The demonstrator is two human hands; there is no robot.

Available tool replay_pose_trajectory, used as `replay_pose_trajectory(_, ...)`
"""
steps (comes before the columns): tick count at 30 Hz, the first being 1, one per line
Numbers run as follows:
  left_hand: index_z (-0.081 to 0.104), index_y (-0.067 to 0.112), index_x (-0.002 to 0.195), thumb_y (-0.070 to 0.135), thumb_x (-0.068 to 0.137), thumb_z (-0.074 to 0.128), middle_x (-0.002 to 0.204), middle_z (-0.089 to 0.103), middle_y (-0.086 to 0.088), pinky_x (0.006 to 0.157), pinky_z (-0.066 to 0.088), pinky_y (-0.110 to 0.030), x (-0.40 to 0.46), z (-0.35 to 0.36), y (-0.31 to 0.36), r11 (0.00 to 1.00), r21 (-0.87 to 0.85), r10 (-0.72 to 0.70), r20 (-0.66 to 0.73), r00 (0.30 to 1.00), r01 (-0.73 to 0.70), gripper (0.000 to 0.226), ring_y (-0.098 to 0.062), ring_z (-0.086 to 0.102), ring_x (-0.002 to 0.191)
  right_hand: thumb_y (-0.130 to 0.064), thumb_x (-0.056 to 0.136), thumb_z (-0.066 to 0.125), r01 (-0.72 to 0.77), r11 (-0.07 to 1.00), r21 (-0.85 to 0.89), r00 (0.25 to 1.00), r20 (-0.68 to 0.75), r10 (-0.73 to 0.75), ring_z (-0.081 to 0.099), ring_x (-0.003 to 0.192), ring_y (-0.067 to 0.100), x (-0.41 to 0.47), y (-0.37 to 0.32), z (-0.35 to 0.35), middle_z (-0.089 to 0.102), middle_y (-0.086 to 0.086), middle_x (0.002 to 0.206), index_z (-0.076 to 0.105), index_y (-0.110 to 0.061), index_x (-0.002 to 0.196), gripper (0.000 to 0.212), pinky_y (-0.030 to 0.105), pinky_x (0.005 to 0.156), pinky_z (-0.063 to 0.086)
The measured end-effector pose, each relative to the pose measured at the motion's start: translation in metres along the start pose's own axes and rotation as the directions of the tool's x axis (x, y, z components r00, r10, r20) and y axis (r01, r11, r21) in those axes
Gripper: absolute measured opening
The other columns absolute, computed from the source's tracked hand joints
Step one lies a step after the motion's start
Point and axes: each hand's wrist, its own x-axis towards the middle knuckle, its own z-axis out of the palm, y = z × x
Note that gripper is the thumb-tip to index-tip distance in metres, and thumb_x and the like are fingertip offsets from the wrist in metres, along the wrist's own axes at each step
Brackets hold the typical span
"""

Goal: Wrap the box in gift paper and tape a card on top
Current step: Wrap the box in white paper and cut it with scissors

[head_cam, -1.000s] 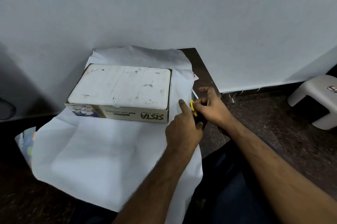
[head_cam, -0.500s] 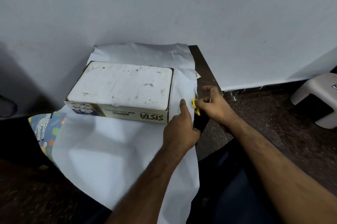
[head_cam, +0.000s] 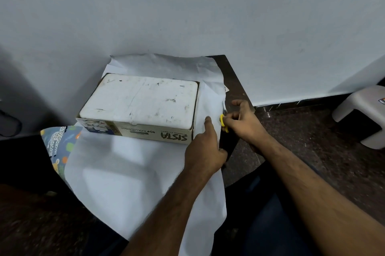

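Observation:
A cardboard box [head_cam: 141,105] with a scuffed white top lies on a sheet of gift paper [head_cam: 125,182], white side up. The paper's patterned side [head_cam: 60,143] shows at the left edge. My left hand [head_cam: 205,149] holds the paper's right edge just beside the box's front right corner, index finger stretched forward on the sheet. My right hand [head_cam: 243,124] grips yellow-handled scissors [head_cam: 223,120] at that same paper edge; the blades point away from me along the edge and are mostly hidden.
The box and paper sit on a small dark table [head_cam: 235,80] pushed against a pale wall. A grey plastic stool [head_cam: 362,114] stands on the dark speckled floor to the right. A dark object [head_cam: 8,126] is at the far left.
The paper's left part has drawn in toward the box, baring more of the patterned side. Both hands stay at the right edge with the scissors, a little farther along it.

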Motion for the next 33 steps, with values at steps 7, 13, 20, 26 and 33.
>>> replay_pose_trajectory(7,-0.002,0.017,0.161,0.026,0.087,0.066,0.100,0.070,-0.008,0.066,0.048,-0.034,-0.004,0.002,0.002,1.000,0.001,0.008,0.020,1.000,-0.008,0.101,-0.026,0.067,0.092,-0.021,0.093,0.069,0.003,1.000,0.016,1.000,-0.024,-0.003,0.074,0.079,0.028,0.004,0.002,-0.002,0.073,0.006,0.075,0.029,-0.016,0.140,0.062,0.045,0.087,0.058)
replay_pose_trajectory(13,-0.001,0.018,0.161,0.025,0.086,0.066,0.098,0.070,-0.008,0.068,0.052,-0.036,-0.004,-0.002,0.002,1.000,0.008,0.004,0.027,1.000,-0.005,0.101,-0.025,0.067,0.090,-0.018,0.093,0.069,0.040,0.999,-0.010,0.999,-0.034,-0.040,0.070,0.073,0.014,0.004,0.004,-0.001,0.074,0.009,0.082,0.030,-0.012,0.139,0.060,0.038,0.084,0.056)
replay_pose_trajectory(20,-0.003,0.018,0.161,0.025,0.086,0.065,0.101,0.069,-0.008,0.073,0.056,-0.038,-0.006,-0.005,0.002,0.998,0.057,0.007,0.023,1.000,-0.009,0.101,-0.025,0.066,0.094,-0.019,0.091,0.070,0.050,0.997,-0.053,0.997,-0.048,-0.052,0.069,0.079,0.016,0.010,0.009,0.002,0.071,0.012,0.088,0.033,-0.013,0.140,0.062,0.038,0.085,0.055)
replay_pose_trajectory(26,-0.003,0.017,0.161,0.024,0.085,0.064,0.101,0.069,-0.009,0.070,0.052,-0.037,-0.009,-0.008,0.004,0.998,0.065,0.013,0.052,0.999,-0.016,0.101,-0.026,0.066,0.094,-0.021,0.091,0.071,0.053,0.997,-0.056,0.996,-0.064,-0.056,0.066,0.076,0.015,0.012,0.009,0.001,0.069,0.008,0.082,0.033,-0.014,0.139,0.062,0.037,0.081,0.053)
replay_pose_trajectory(33,-0.001,0.017,0.161,0.022,0.085,0.064,0.103,0.068,-0.009,0.072,0.054,-0.038,-0.012,-0.015,0.006,0.998,0.065,0.010,0.062,0.998,-0.014,0.100,-0.026,0.066,0.094,-0.018,0.091,0.069,0.023,0.999,-0.032,0.997,-0.078,-0.025,0.068,0.074,0.014,0.009,0.009,0.000,0.071,0.007,0.080,0.033,-0.012,0.139,0.060,0.037,0.081,0.055)
